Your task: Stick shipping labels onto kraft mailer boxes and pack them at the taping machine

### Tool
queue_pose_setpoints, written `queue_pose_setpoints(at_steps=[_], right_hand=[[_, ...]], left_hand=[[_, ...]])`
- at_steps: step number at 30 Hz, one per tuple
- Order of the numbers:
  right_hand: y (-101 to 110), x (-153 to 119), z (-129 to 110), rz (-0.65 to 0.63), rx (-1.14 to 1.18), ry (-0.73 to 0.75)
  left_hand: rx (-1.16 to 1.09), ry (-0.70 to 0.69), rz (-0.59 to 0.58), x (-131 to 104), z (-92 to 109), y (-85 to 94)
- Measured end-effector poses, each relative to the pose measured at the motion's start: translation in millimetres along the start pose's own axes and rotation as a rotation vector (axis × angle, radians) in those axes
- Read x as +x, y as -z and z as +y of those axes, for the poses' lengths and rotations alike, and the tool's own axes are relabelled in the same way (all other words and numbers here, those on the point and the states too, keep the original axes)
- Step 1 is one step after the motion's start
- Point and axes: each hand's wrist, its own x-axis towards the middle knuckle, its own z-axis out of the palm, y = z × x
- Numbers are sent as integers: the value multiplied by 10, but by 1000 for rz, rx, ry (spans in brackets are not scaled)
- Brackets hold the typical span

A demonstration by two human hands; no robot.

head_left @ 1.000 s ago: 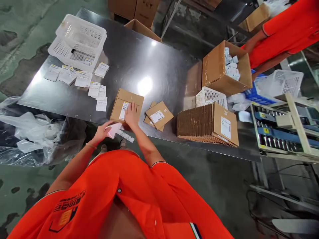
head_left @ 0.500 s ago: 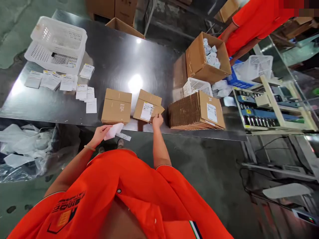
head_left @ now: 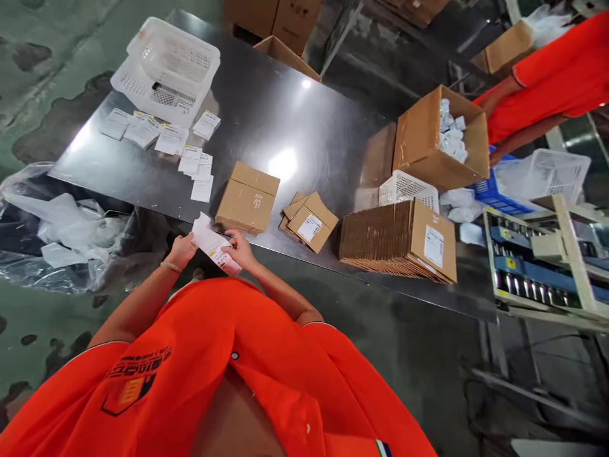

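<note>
My left hand (head_left: 183, 250) is closed on one end of a white label sheet (head_left: 209, 241), and my right hand (head_left: 242, 251) pinches its printed lower part, just off the table's front edge. A stack of flat brown cartons (head_left: 248, 198) lies beyond my hands. To its right is a small uneven pile with a labelled carton (head_left: 313, 222) on top, touched by neither hand. Further right stands a long row of folded cartons (head_left: 380, 235), the end one bearing a white label.
White baskets (head_left: 174, 63) and stacks of printed slips (head_left: 143, 129) sit at the table's left. An open box (head_left: 419, 136) of white items and a small white basket (head_left: 409, 187) stand at the right. Behind, a person in orange (head_left: 547, 82). A lined bin (head_left: 61, 235) stands left.
My right hand has left the labelled carton and moved left onto the sheet, which is now spread between both hands. The labelled carton lies turned on the pile. The view has shifted.
</note>
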Motion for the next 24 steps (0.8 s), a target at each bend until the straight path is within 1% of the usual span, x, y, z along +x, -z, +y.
queue_pose_setpoints(at_steps=[1,2,3,5,7,9,13,15,18,20,22,24], right_hand=[[-6,23,-25,45,-10,7],[-9,52,-53,62,-24,17],[-14,86,-81,58,-41,31],[-24,149,-120,37,-69,62],[-23,189,-128,24,-88,90],[-1,193,-109,25,-107,107],[88,92,-37,55,-153,127],[125,3,-3,65,-194,161],[143,-123,39,88,-246,184],[132,-170,60,129,-251,161],[120,-178,72,186,-230,109],[122,-157,68,171,-180,43]], left_hand=[[-8,27,13,-45,-59,4],[-17,40,-2,-103,-124,-5],[-18,35,-46,-165,-189,-21],[27,-20,-167,-268,-291,-56],[130,-91,-272,-308,-329,-76],[239,-125,-323,-288,-305,-78],[391,-133,-352,-205,-200,-72],[438,-85,-366,-187,-175,-83],[473,-1,-380,-173,-193,-119],[500,6,-376,-153,-227,-147],[525,-21,-359,-121,-262,-170],[543,-53,-331,-84,-286,-183]])
